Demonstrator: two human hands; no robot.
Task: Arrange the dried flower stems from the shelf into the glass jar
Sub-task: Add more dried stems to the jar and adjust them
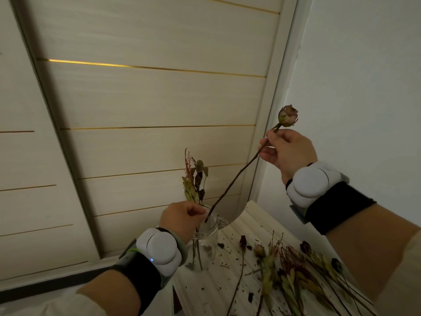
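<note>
Ribbed white shelf [257, 224] bears brittle stems [284, 270] beside round glass jar [208, 245].

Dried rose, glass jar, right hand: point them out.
dried rose [288, 116], head view, its bud.
glass jar [208, 246], head view, clear wall.
right hand [289, 149], head view, back of hand.

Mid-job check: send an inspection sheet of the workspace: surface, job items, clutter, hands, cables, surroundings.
Surface: white ribbed shelf, flecked with debris.
Job's things: glass jar upright, a few stems already in; dried rose slanted, lower end at the jar mouth; loose stems lying on the shelf.
Clutter: dark crumbs scattered near the jar.
Grippers: right hand pinches the rose below its bud; left hand curled at the jar rim, apparently steadying it.
Cables: nothing seen.
Surroundings: panelled wall behind, plain white wall at right.
</note>
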